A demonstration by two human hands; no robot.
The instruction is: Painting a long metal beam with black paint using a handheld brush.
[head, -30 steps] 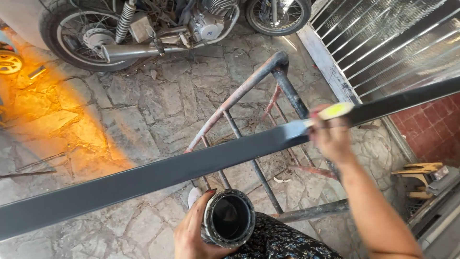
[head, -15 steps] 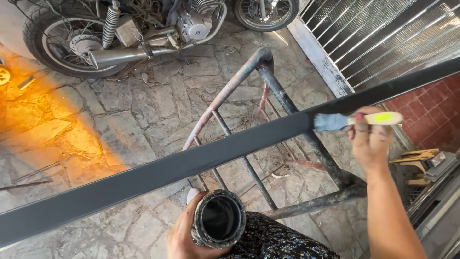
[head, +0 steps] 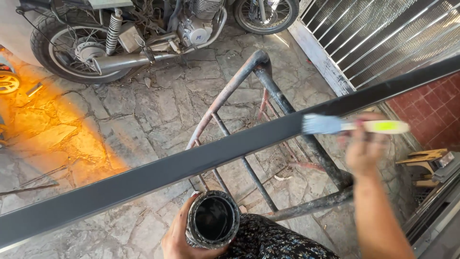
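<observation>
Your right hand (head: 365, 149) is blurred, its fingers curled around the pale handle of a paintbrush (head: 354, 126); the bristles point away to your left and rest against the long dark grey metal bar (head: 201, 160), which runs across in front of both hands. Your left hand (head: 184, 237) wraps around a paint-smeared can (head: 212, 225) of dark paint, held upright just below the bar. Beyond the bar stands a rusty tubular stand (head: 268, 91), and further off a motorcycle (head: 143, 36) on the stone floor (head: 143, 115).
</observation>
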